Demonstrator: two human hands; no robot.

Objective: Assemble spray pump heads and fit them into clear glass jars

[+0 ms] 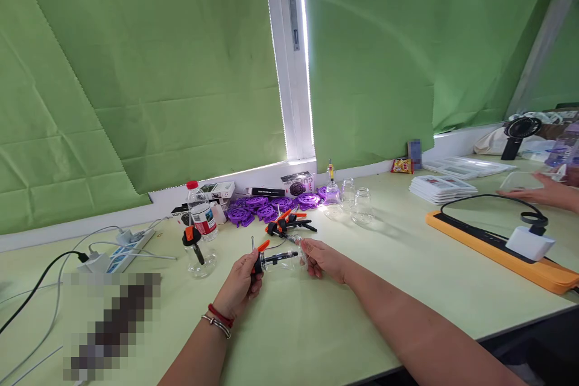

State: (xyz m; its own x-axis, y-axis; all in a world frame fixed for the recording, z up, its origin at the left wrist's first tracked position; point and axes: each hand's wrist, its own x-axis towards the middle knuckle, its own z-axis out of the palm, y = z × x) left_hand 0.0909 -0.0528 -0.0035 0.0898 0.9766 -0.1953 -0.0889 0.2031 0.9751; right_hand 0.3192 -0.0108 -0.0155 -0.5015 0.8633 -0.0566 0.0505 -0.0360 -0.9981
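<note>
A clear bottle point(286, 265) lies sideways between my hands above the table, with a black tube inside it. My left hand point(240, 280) is closed around its black cap point(257, 262), which has an orange lever point(263, 245). At the other end, the fingers of my right hand point(323, 259) grip the bottle's base. Just beyond lie several loose black caps with orange levers point(284, 226). To the left, a similar clear bottle point(203, 265) stands upright with its black and orange cap on.
Purple pieces point(265, 208) lie along the wall beside clear glass bottles point(362, 208). A red-capped drink bottle point(201, 211) stands left, near a power strip point(131, 250). An orange power strip point(497, 253) lies right. Another person's hand point(538, 190) holds a clear piece at far right.
</note>
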